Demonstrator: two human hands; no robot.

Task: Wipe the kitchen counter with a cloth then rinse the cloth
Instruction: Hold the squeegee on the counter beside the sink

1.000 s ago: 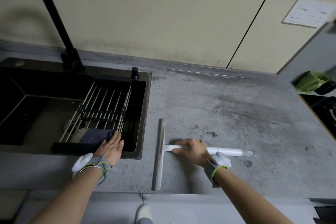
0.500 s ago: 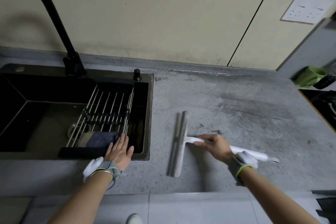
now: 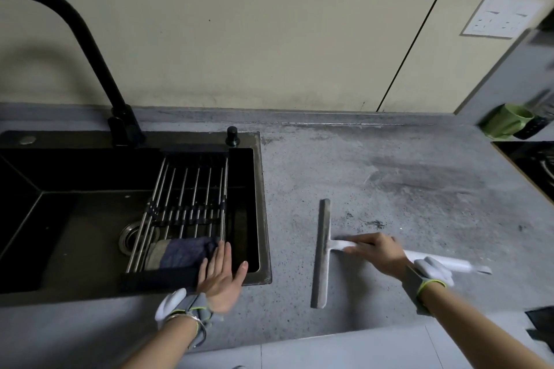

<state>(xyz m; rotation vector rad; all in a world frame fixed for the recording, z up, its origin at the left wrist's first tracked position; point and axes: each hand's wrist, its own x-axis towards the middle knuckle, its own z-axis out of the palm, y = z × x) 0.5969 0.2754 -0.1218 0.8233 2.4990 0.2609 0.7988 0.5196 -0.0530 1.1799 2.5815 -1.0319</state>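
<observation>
Squeegee [image 3: 322, 252]: shifted right across the bench [image 3: 419, 189] within the last second, away from the sink [image 3: 262, 204]; right hand [image 3: 379, 253] clamped on its handle. Cloth [image 3: 183, 253]: on sink rack, left hand [image 3: 220, 274] flat, fingers straight, touching it. Wiping with cloth judged not yet under way.

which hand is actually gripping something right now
The right hand: its fingers curl round the white squeegee handle on the counter. The left hand lies flat with straight fingers at the sink edge beside the cloth.
</observation>
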